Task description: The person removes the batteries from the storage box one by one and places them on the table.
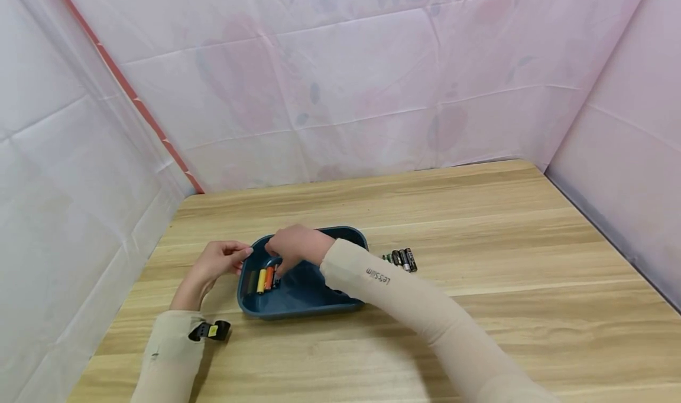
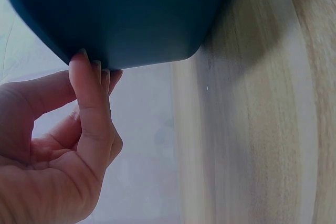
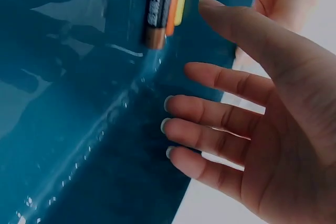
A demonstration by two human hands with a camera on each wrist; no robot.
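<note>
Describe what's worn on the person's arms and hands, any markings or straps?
Both hands are bare, no gloves. The left hand and right hand come out of snug beige fabric sleeves. The right sleeve carries small dark lettering near the forearm; the left sleeve is plain, with a small black clip-like device with a yellow patch beside the wrist.

Right hand (image 1: 295, 246) covers part of the batteries in the blue tray (image 1: 298, 305); count under it can't be told. Loose batteries on the table (image 1: 402, 259) too small to read labels, forearm hides some. Left wrist view: tray (image 2: 126, 19) cut off by top edge, blurred. Right wrist view: black battery's (image 3: 157, 11) label blurred, orange and yellow ones cropped at top.
</note>
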